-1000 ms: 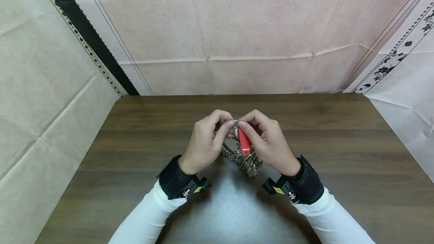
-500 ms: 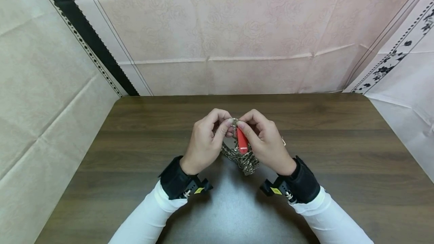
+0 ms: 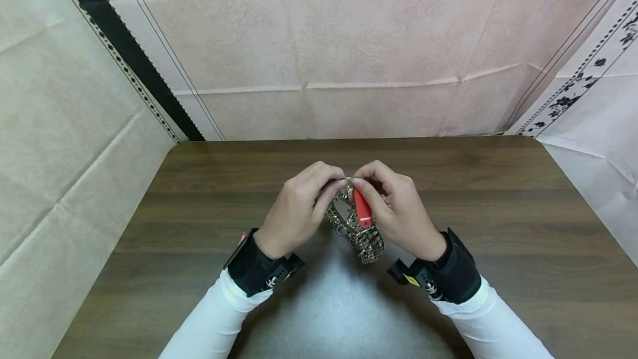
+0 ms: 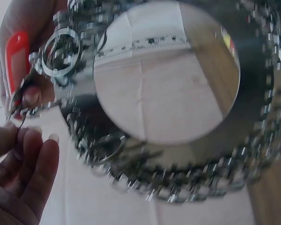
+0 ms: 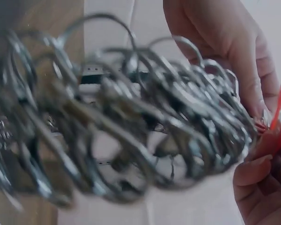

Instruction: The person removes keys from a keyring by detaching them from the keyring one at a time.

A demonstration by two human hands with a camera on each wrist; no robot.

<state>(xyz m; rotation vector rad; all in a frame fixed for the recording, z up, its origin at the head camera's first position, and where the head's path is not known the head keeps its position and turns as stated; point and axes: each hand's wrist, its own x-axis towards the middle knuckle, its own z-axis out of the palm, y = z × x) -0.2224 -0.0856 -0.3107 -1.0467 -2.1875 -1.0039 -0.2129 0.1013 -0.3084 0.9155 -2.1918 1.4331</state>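
A bunch of silvery key rings with short chains [image 3: 368, 245] hangs between the hands, above the table. They are strung around a flat shiny metal hoop [image 4: 255, 79], seen large in the left wrist view. A red plastic key tag [image 3: 363, 212] dangles by the right thumb. The left hand [image 3: 294, 206] pinches a thin metal ring at the top of the bunch between thumb and fingertips. Opposite it, the right hand [image 3: 402, 212] pinches the tag's top end where it meets the metal. Both sets of fingertips nearly meet, partly hiding the small ring there.
A brown wooden table [image 3: 199, 237] lies below. Pale patterned cloth [image 3: 349, 60] hangs behind it and along both sides. Each wrist wears a black strap with a small camera [image 3: 421, 281].
The hands dip and draw back, then the right hand shifts slightly right with the tag and bunch. The left wrist turns a little, and its thumb lies straighter.
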